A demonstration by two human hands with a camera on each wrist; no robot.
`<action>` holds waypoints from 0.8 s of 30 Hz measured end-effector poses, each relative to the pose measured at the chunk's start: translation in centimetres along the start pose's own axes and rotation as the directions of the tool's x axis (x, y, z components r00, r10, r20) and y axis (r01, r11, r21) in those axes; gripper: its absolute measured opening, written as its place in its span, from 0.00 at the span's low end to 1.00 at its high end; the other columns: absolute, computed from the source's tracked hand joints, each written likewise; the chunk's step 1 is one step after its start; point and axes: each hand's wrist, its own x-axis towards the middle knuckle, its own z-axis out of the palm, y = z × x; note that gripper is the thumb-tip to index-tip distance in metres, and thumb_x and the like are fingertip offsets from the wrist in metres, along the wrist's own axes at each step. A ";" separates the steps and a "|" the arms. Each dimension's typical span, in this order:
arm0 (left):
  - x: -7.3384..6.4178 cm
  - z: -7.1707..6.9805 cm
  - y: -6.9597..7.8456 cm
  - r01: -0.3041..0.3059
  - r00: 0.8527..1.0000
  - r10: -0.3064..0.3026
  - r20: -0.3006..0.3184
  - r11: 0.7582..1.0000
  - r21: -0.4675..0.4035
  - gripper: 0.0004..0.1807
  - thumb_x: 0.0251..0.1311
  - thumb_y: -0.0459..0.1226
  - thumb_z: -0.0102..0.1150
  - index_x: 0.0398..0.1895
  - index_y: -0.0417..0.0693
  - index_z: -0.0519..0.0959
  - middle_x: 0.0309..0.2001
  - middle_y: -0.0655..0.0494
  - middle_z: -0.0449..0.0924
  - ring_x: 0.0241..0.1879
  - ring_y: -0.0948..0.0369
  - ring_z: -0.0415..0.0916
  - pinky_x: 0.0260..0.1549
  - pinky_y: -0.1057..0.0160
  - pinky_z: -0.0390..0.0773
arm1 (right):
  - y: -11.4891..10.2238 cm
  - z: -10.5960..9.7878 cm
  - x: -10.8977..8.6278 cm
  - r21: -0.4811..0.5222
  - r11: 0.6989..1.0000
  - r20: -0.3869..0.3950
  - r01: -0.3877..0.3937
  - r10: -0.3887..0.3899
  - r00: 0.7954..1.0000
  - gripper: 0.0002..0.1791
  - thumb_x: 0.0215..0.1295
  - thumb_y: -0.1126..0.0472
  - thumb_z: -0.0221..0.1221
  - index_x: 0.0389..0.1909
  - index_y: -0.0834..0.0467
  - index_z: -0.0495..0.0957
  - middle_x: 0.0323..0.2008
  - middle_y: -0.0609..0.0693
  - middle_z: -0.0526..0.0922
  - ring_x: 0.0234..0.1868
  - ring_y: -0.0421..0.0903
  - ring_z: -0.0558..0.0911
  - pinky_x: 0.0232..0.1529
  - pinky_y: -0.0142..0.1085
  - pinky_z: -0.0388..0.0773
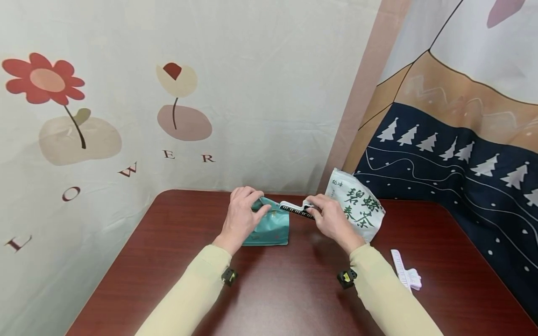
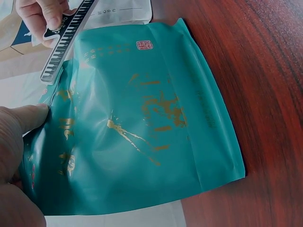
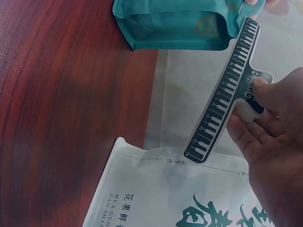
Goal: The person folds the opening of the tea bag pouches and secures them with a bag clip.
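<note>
A teal pouch point(image 1: 271, 232) with gold print stands at the table's far side. My left hand point(image 1: 241, 215) pinches its top edge, which looks folded over in the left wrist view, with the thumb point(image 2: 31, 117) along the fold. By its handle, my right hand point(image 1: 332, 218) holds a long bag clip point(image 3: 225, 94) with a black-and-white piano-key pattern. One end of the clip's bar is right at the corner of the pouch's top; the rest of the bar sticks out toward the right hand.
A white pouch point(image 1: 363, 200) with green Chinese characters stands behind and right of the right hand. On the table point(image 1: 176, 261) near the right forearm lies a white clip point(image 1: 402, 271). A printed cloth point(image 1: 269, 93) hangs behind the table's far edge.
</note>
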 end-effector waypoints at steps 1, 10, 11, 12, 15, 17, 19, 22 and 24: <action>0.0 0.0 0.0 0.000 1.000 0.000 0.000 1.000 0.001 0.16 0.52 0.36 0.80 0.41 0.41 0.86 0.37 0.50 0.80 0.40 0.51 0.76 0.53 0.50 0.73 | 0.0 0.0 0.0 0.001 1.000 -0.003 -0.001 0.001 1.000 0.11 0.67 0.69 0.65 0.49 0.62 0.84 0.43 0.56 0.86 0.42 0.53 0.82 0.46 0.50 0.80; 0.0 0.0 -0.1 0.003 1.000 -0.003 0.005 1.000 0.006 0.15 0.52 0.36 0.80 0.41 0.41 0.86 0.36 0.50 0.80 0.40 0.51 0.75 0.53 0.50 0.73 | 0.0 0.3 0.0 0.017 1.000 -0.024 -0.002 0.002 1.000 0.12 0.66 0.70 0.65 0.49 0.63 0.85 0.43 0.57 0.86 0.43 0.54 0.84 0.45 0.50 0.81; 0.0 0.0 -0.1 0.001 1.000 -0.001 0.002 1.000 0.007 0.15 0.52 0.36 0.80 0.41 0.41 0.86 0.36 0.50 0.80 0.39 0.51 0.75 0.52 0.50 0.73 | 0.0 0.3 0.0 0.019 1.000 -0.030 0.001 -0.001 1.000 0.12 0.66 0.70 0.65 0.49 0.63 0.85 0.43 0.57 0.86 0.43 0.54 0.84 0.45 0.50 0.81; 0.0 0.0 -0.2 -0.002 1.000 0.002 -0.001 1.000 0.009 0.15 0.52 0.36 0.80 0.40 0.41 0.86 0.36 0.50 0.80 0.39 0.51 0.75 0.52 0.50 0.73 | 0.0 0.4 0.0 0.019 1.000 -0.038 0.007 -0.006 0.999 0.12 0.65 0.71 0.66 0.49 0.63 0.85 0.42 0.57 0.87 0.42 0.54 0.84 0.45 0.50 0.81; 0.0 0.1 -0.1 -0.006 1.000 0.006 -0.005 1.000 0.011 0.16 0.51 0.36 0.81 0.40 0.41 0.86 0.36 0.50 0.80 0.39 0.51 0.75 0.52 0.50 0.73 | 0.0 0.5 0.1 0.020 0.999 -0.062 0.029 -0.028 0.998 0.11 0.64 0.71 0.67 0.47 0.63 0.86 0.41 0.57 0.87 0.41 0.54 0.84 0.43 0.49 0.82; 0.0 0.1 -0.1 -0.008 1.000 0.008 -0.006 1.000 0.012 0.16 0.51 0.36 0.81 0.40 0.41 0.86 0.36 0.50 0.80 0.39 0.51 0.75 0.52 0.50 0.73 | -0.1 0.6 0.1 0.017 0.999 -0.072 0.039 -0.038 0.997 0.11 0.63 0.71 0.67 0.47 0.63 0.86 0.40 0.57 0.87 0.41 0.54 0.84 0.42 0.49 0.82; 0.0 0.1 -0.1 -0.009 1.000 0.009 -0.005 1.000 0.014 0.16 0.51 0.36 0.81 0.41 0.41 0.86 0.36 0.50 0.80 0.40 0.51 0.75 0.52 0.50 0.73 | -0.2 0.7 0.2 0.016 0.999 -0.076 0.041 -0.039 0.996 0.11 0.63 0.71 0.68 0.47 0.64 0.86 0.40 0.57 0.87 0.41 0.54 0.85 0.43 0.49 0.82; 0.0 0.1 -0.1 -0.007 1.000 0.007 -0.003 1.000 0.018 0.16 0.51 0.36 0.81 0.41 0.41 0.86 0.36 0.50 0.80 0.40 0.51 0.75 0.53 0.50 0.73 | -0.4 0.8 0.3 0.011 0.999 -0.077 0.038 -0.037 0.996 0.11 0.63 0.71 0.67 0.47 0.63 0.86 0.41 0.56 0.87 0.40 0.54 0.85 0.43 0.49 0.81; 0.0 0.1 0.0 -0.005 1.000 0.005 0.000 1.000 0.021 0.16 0.51 0.36 0.81 0.41 0.42 0.86 0.37 0.50 0.80 0.40 0.51 0.76 0.53 0.50 0.73 | -0.5 0.9 0.4 0.005 0.999 -0.077 0.040 -0.039 0.996 0.11 0.63 0.71 0.68 0.47 0.63 0.86 0.41 0.56 0.87 0.39 0.53 0.85 0.42 0.49 0.81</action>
